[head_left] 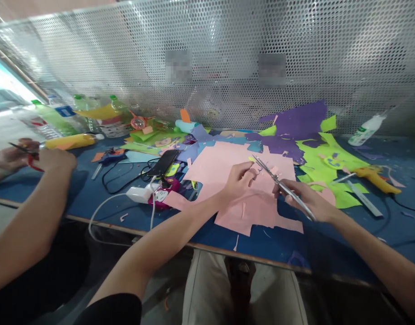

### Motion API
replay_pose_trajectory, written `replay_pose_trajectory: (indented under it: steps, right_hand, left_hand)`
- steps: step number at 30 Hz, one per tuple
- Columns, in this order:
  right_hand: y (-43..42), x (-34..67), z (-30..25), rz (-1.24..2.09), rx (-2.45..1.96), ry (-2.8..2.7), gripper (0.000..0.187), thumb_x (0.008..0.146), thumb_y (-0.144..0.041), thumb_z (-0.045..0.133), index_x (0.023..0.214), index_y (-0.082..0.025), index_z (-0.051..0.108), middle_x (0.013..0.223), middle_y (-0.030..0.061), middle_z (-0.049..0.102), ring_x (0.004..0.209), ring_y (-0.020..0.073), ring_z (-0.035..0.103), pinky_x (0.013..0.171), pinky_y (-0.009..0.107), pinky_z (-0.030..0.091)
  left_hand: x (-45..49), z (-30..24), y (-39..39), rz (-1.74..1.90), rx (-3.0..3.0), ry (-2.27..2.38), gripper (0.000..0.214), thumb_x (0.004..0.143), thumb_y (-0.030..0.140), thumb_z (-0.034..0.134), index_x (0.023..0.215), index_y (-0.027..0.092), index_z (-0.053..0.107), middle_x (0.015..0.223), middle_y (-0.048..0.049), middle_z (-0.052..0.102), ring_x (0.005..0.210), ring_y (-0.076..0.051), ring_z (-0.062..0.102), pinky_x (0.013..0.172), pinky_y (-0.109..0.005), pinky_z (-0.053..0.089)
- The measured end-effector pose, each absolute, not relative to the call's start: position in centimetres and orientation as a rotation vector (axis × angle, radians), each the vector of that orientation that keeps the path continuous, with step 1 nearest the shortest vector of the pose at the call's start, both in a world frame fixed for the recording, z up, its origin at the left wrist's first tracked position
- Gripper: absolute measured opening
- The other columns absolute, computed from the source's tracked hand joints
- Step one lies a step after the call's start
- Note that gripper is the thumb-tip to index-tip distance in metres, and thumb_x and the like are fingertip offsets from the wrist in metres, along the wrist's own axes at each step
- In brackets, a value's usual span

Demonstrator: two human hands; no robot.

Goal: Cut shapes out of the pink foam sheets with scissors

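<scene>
My right hand (300, 196) is closed around silver metal scissors (288, 192), seen nearly edge-on, their narrow blades slightly parted and pointing up and left. Just left of the blades, my left hand (241, 180) has its fingers pinched together. A thin, dark curl shows by those fingertips, too small to name. Both hands are above a large pink craft sheet (214, 164) with cut, notched edges. Small pink offcuts, among them a narrow strip (243, 211), lie on it.
At the left, a co-worker's hands (51, 158) hold red-handled scissors (33, 161). A purple sheet (300, 124), green scraps (346, 153), a yellow glue gun (376, 179), a box cutter (366, 201), a white glue bottle (366, 130) and a pink power strip (165, 194) with cables surround the pink sheet.
</scene>
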State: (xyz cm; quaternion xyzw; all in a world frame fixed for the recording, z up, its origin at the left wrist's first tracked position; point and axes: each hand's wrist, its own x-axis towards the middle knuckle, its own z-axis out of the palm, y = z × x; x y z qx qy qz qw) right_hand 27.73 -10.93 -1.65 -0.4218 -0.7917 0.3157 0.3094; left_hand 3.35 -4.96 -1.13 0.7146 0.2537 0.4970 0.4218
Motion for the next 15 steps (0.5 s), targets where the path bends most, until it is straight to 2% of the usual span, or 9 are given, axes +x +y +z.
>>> replay_pose_trajectory:
  steps: [6,11,15]
  right_hand:
    - [-10.8,27.8,-1.6,0.868,-1.096,-2.103,0.041,0.088,-0.060,0.058,0.097,-0.021,0.069,0.087,0.0094,0.074,0.071,0.0237,0.066,0.065,0.034,0.050]
    - [-10.9,27.1,-1.3,0.867,-1.118,-2.058,0.048,0.086,-0.067,0.056,0.089,-0.021,0.068,0.076,0.0062,0.070,0.063,0.0209,0.062,0.057,0.031,0.048]
    - [-11.0,27.0,-1.2,0.907,-1.082,-2.065,0.051,0.087,-0.069,0.054,0.090,-0.019,0.067,0.077,0.0064,0.069,0.059,0.0172,0.057,0.053,0.028,0.046]
  left_hand:
    - [3.4,-1.2,-5.1,1.172,1.762,0.643,0.035,0.097,0.038,0.050,0.071,0.017,0.060,0.059,-0.0010,0.057,0.050,-0.011,0.049,0.055,-0.028,0.039]
    - [3.7,-1.0,-5.3,1.162,1.725,0.637,0.046,0.100,0.055,0.049,0.083,0.015,0.066,0.081,-0.0061,0.072,0.048,-0.007,0.050,0.052,-0.025,0.040]
    - [3.8,-0.7,-5.6,1.171,1.725,0.655,0.049,0.099,0.058,0.052,0.079,0.015,0.065,0.075,-0.0050,0.070,0.049,-0.007,0.047,0.051,-0.024,0.037]
